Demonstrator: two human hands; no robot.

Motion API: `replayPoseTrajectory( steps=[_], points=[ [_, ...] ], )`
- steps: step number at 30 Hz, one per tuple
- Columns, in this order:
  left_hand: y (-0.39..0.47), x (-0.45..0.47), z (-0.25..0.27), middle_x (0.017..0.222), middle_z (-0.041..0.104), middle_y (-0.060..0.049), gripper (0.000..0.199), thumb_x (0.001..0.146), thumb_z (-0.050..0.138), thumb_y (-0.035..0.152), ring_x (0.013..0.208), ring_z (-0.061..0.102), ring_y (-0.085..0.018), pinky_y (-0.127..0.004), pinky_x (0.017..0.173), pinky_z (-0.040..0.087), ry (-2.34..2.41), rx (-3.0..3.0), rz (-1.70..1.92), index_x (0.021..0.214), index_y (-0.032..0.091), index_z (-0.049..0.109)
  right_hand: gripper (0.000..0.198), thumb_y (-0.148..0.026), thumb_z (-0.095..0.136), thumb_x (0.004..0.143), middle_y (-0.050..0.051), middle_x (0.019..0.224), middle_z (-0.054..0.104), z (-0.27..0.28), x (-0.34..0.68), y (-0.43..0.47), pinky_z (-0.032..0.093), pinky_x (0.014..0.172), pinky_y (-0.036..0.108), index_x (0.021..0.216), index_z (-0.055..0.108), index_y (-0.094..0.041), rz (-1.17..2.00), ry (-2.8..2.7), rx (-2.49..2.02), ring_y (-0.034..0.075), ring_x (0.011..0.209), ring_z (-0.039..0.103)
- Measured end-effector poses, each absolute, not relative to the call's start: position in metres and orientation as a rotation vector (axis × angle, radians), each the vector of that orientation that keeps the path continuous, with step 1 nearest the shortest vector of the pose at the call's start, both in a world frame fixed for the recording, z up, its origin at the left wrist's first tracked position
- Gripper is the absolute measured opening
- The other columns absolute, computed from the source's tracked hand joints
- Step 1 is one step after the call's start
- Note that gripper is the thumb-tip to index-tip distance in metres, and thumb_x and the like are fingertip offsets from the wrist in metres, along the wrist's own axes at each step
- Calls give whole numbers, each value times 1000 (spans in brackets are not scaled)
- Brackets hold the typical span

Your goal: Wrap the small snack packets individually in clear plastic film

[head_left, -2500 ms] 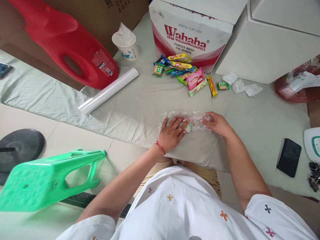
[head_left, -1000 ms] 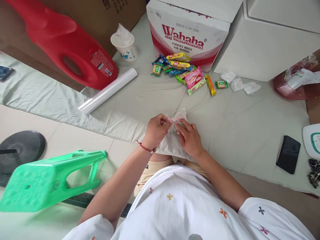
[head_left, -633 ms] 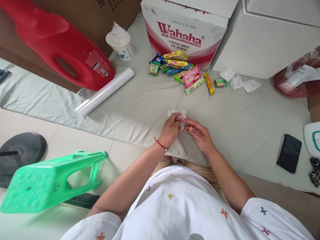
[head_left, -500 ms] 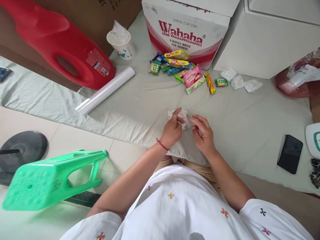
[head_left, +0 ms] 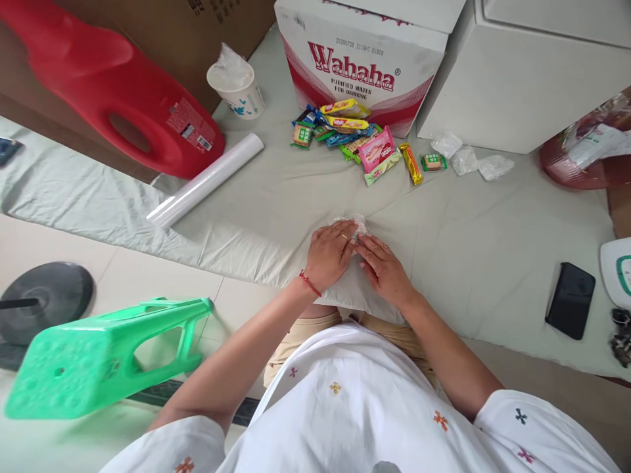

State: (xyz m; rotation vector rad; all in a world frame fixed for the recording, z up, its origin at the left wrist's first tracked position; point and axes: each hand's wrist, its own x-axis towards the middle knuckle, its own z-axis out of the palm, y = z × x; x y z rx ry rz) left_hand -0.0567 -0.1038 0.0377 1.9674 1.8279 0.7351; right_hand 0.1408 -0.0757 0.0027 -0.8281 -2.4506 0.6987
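Note:
A small crumpled piece of clear plastic (head_left: 361,225) lies on the pale green cloth near its front edge; pinkish contents showed through it a moment ago. Over its left part my left hand (head_left: 331,251) rests flat, palm down, fingers stretched out, and covers most of it. My right hand (head_left: 385,270) lies against the plastic's near right side with fingers extended, its fingertips meeting those of my left hand. What is under the palms is hidden. Beyond the hands is a pile of wrapped snacks (head_left: 346,128), with a pink wafer packet (head_left: 378,151) at its near side.
Several clear plastic bundles (head_left: 464,159) lie right of the snacks, before a white box (head_left: 486,85). A Wahaha carton (head_left: 362,59) stands behind. Leftward are a film roll (head_left: 207,179), paper cup (head_left: 241,95), red jug (head_left: 162,125) and green stool (head_left: 118,348). A phone (head_left: 572,300) lies right.
My left hand has gone from raised fingers to lying flat on the plastic. My right hand has moved left from beside it to touch it and my left fingers.

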Motion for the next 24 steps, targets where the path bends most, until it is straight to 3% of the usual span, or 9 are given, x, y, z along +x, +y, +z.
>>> replayPoseTrajectory(
  steps=[2,6,11,14,18,24],
  points=[
    [-99,-54,29,153,59,-9,45,106,36,32,142,52,-25,-47,118,35,1907,1977,627,144,21,58,52,-23,42,106,9,164,44,2,139,-78,38,126,54,158,46,-21,690,-2459,-844,26,155,34],
    [-92,-53,16,146,62,-11,47,107,38,40,142,48,-29,-49,119,31,1983,1996,577,145,20,58,53,-22,42,105,10,164,44,-1,140,-83,38,125,55,159,44,-19,686,-2438,-861,27,155,35],
    [-94,-56,10,133,64,-16,59,100,48,59,128,50,-34,-49,106,38,2042,2000,556,141,19,62,45,-18,41,104,7,143,66,13,146,-74,52,111,52,143,62,-26,727,-2287,-867,25,132,58],
    [-94,-56,10,130,64,-17,63,100,45,62,119,51,-35,-49,100,39,2001,2019,527,140,16,61,39,-21,44,105,7,132,72,29,142,-57,52,109,50,136,67,-26,691,-2274,-838,25,126,60],
    [-92,-59,12,125,64,-16,59,100,46,61,117,51,-33,-47,99,39,1948,2007,534,136,17,63,42,-27,41,106,5,145,64,29,131,-31,42,118,52,143,62,-25,672,-2488,-730,25,142,49],
    [-95,-70,19,129,63,-14,73,83,70,67,122,48,-37,-50,100,38,1924,1951,449,139,22,60,46,-38,42,107,6,149,61,19,133,-16,46,105,51,147,59,-24,678,-2669,-864,30,122,56]
  ],
)
